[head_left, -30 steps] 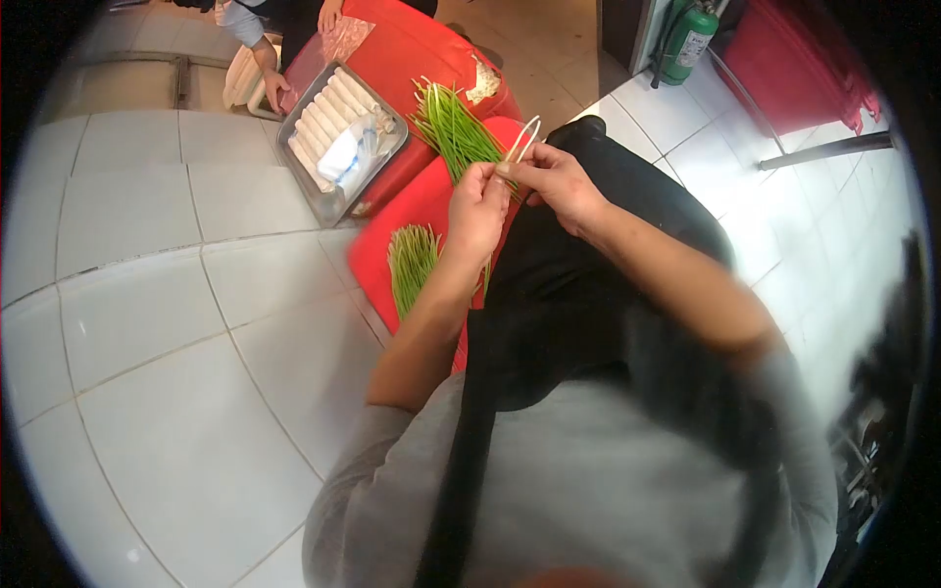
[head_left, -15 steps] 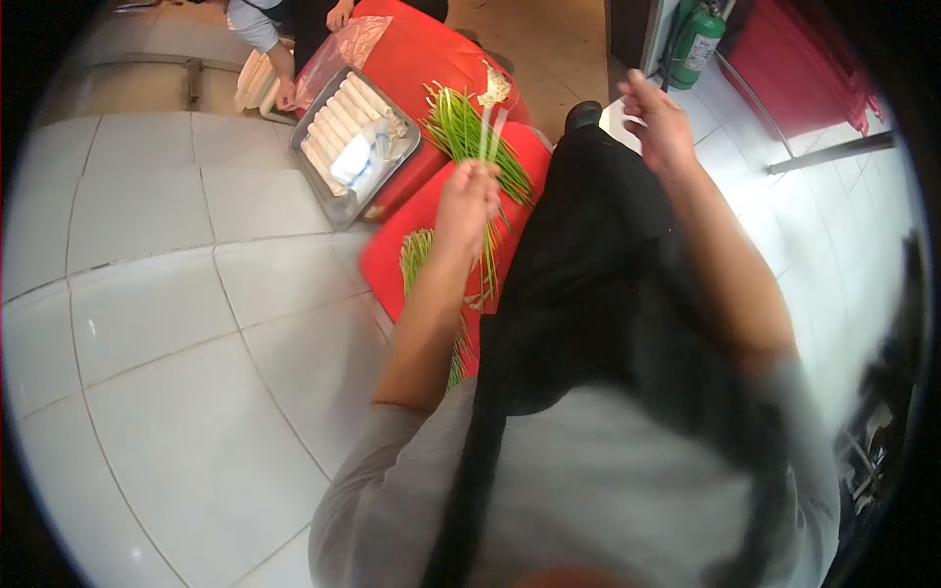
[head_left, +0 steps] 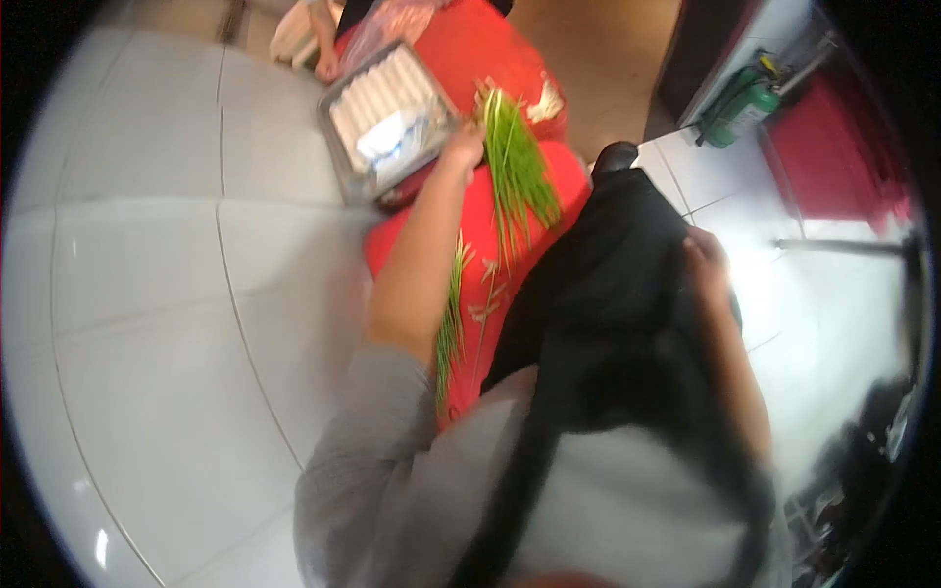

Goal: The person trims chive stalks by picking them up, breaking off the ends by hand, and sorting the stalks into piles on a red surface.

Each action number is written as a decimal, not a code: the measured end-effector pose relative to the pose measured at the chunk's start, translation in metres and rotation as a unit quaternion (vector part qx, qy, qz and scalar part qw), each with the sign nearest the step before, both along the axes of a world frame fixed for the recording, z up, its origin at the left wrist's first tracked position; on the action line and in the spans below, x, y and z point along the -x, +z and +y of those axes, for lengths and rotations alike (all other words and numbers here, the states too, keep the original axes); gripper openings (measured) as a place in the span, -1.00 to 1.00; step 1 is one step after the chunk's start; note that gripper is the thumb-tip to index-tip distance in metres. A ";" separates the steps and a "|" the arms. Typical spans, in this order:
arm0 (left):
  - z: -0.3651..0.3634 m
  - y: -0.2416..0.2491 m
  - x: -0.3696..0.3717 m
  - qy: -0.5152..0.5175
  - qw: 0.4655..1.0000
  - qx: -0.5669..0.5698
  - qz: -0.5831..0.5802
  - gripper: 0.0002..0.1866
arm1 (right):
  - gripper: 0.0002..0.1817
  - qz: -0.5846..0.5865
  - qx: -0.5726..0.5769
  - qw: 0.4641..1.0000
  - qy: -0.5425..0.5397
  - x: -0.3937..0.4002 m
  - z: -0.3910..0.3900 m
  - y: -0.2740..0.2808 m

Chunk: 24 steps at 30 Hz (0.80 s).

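Observation:
Beside the upper left of a bundle of long green stalks (head_left: 520, 171) is my left hand (head_left: 465, 149), close to the tray's right edge. Its fingers look bent together, but what they hold is too blurred to name. The stalks lie on a red surface (head_left: 387, 240), with a second, thinner bunch (head_left: 451, 333) lower left and pale scraps (head_left: 485, 309) between. My right hand (head_left: 706, 260) is low at the right side of the black apron; blur hides how its fingers lie.
A metal tray (head_left: 348, 167) holds several pale rolls (head_left: 387, 93) and a white-and-blue packet (head_left: 392, 137). Another person's hand (head_left: 326, 67) is at its upper left. White scraps (head_left: 546, 103) lie farther back. A green extinguisher (head_left: 742, 115) and red bin (head_left: 828, 157) stand right.
The view has shifted. My left hand has moved from over the stalks to their upper left, and the pale strips above it no longer show. My right hand has dropped to the apron.

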<state>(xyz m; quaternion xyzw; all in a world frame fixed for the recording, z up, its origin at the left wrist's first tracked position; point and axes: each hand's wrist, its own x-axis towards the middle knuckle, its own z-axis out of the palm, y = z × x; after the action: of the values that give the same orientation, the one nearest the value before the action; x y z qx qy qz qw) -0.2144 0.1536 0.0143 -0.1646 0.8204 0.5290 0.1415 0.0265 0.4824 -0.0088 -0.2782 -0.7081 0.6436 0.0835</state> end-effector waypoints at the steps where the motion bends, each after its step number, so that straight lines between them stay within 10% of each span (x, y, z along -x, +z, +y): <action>1: -0.026 -0.002 -0.002 -0.067 0.997 -0.004 0.037 -0.55 | -0.86 -0.022 -0.015 0.999 0.027 0.003 -0.002 0.009; 10: -0.220 -0.012 -0.143 0.115 0.989 0.019 0.086 -0.83 | -0.61 0.123 -0.018 0.915 0.383 0.065 -0.112 0.059; 12: -0.223 -0.021 -0.189 -0.016 0.928 0.340 0.150 -0.80 | -0.59 0.142 0.003 0.873 0.467 0.066 -0.138 0.067; 14: -0.230 -0.050 -0.207 -0.019 0.948 0.315 -0.023 -0.80 | -0.60 0.096 -0.064 0.839 0.531 0.064 -0.143 0.057; 24: -0.223 -0.065 -0.220 0.095 0.984 0.149 0.008 -0.80 | -0.65 -0.014 0.014 0.858 0.514 0.070 -0.145 0.049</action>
<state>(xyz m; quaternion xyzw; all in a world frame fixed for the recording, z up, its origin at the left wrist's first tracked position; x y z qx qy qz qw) 0.0061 -0.0690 -0.0511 -0.2563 0.8719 0.4133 0.0577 -0.0438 0.3376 0.0400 0.1147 -0.7428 0.6007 -0.2726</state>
